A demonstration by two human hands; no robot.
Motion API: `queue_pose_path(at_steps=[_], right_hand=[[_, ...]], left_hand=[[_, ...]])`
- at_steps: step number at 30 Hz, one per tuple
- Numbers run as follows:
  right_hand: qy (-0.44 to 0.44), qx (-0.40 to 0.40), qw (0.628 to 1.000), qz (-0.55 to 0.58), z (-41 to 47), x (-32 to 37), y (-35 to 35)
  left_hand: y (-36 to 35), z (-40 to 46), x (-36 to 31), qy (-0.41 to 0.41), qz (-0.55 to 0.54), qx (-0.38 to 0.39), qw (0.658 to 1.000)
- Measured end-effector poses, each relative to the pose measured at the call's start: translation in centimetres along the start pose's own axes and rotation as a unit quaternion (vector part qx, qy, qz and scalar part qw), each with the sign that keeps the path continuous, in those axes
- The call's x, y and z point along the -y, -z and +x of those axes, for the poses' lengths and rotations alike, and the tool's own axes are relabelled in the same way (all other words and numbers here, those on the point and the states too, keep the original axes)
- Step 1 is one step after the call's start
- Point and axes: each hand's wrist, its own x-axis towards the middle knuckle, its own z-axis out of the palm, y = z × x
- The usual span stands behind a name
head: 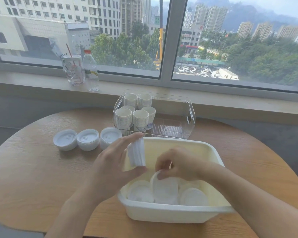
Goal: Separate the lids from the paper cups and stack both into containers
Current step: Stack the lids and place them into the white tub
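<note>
Cream tub point(213, 152) sat on round wooden table point(33, 177), nearest you. Your left hand point(110, 167) hovered over tub's left rim, fingers clamped on held stack of lids point(137, 154), stack standing on edge. Your right hand point(179, 164) reached inside tub, fingertips pinching rim of single lid point(163, 186), lid tilted up. Loose lids point(193, 197) lay on tub's floor. Just behind tub: clear bin point(191, 114) holding stacked paper cups point(140, 119). Left of tub, three lid piles point(88, 139) sat in row on table.
</note>
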Motion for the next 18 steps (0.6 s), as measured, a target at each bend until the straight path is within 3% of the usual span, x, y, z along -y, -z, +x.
queue_pose_path(at_steps=[6, 13, 18], right_hand=[[0.024, -0.162, 0.979, 0.122, -0.9, -0.8, 2.3], [0.044, -0.278, 0.95, 0.138, -2.3, -0.5, 2.6], [0.036, -0.31, 0.943, 0.117, -3.1, -0.1, 3.0]], left_hand=[[0.2, 0.1, -0.4, 0.004, 0.0, -0.006, 1.0], [-0.1, 0.3, -1.4, 0.006, -0.015, -0.001, 1.0], [-0.4, 0.2, -1.9, 0.011, -0.019, -0.002, 1.0]])
